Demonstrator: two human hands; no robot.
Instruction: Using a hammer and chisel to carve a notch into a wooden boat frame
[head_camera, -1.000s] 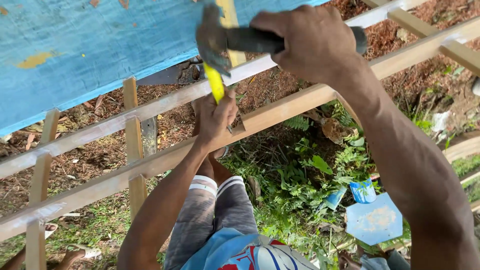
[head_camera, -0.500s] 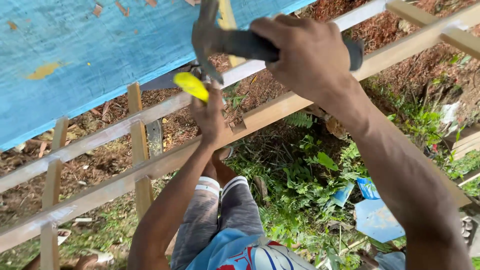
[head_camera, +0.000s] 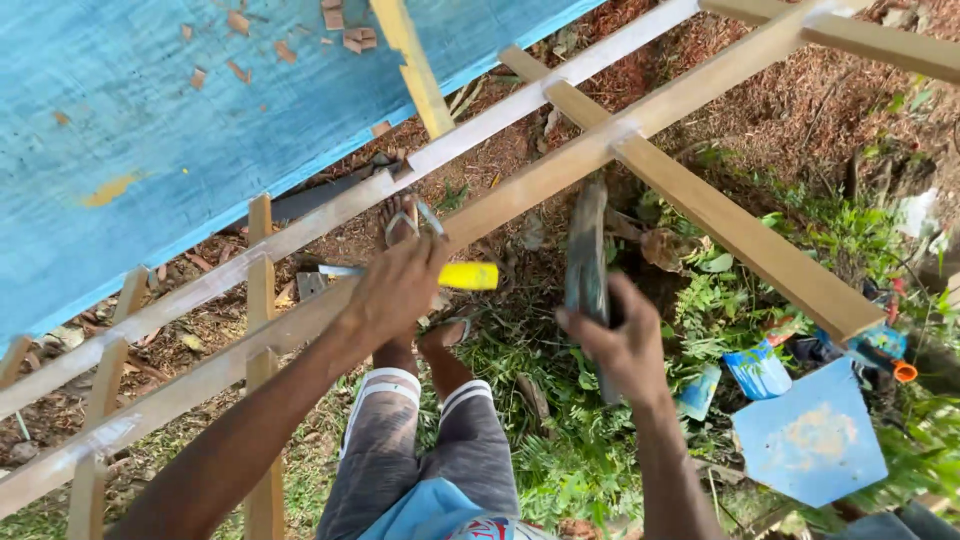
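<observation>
**Chisel on the rail, hammer low: slip risk**

Main risk, I judge: the yellow-handled metal chisel (head_camera: 440, 274) sits across the long pale wooden rail (head_camera: 560, 165) with my left hand (head_camera: 395, 290) right on it, so a glancing hammer blow could hit my fingers or skid the blade off the wood. My sandalled feet (head_camera: 405, 222) are directly below at 12 o'clock of that hand, so a dropped tool lands there. I'm perched over the open frame, so balance is also a concern.

Left hand: closed around the chisel, yellow handle sticking out toward 3 o'clock, blade toward 9 o'clock, hand resting on the rail.

Right hand (head_camera: 625, 345): fist tight around the dark grey hammer (head_camera: 587, 250), head pointing to 12 o'clock, just under the rail, clear of the chisel.

Blue painted panel (head_camera: 150, 120) lies at 10 o'clock.
</observation>
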